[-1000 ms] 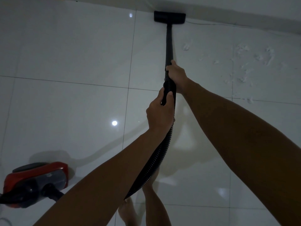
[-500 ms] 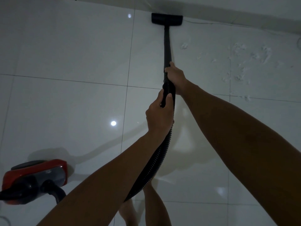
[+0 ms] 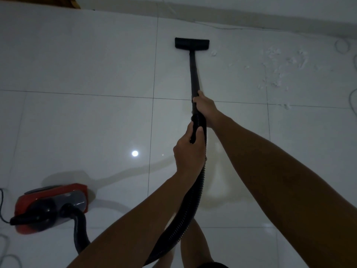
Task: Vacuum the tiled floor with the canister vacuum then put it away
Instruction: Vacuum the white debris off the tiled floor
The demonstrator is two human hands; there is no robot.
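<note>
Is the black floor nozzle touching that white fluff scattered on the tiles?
Apart. The head view shows bare tile between the flat black floor nozzle and the nearest clump of white fluff, just to its right.

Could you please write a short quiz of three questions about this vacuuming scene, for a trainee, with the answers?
1. True or false: the floor nozzle already covers the white debris.
2. Which hand grips the rigid wand nearer to the nozzle? A) left hand B) right hand
3. Fill in: the red canister stands on the tiled floor to the person's ____.

Key
1. False: the debris lies to the right of the nozzle, apart from it.
2. B: the right hand is in front; the left hand grips the ribbed hose behind it.
3. left
</note>
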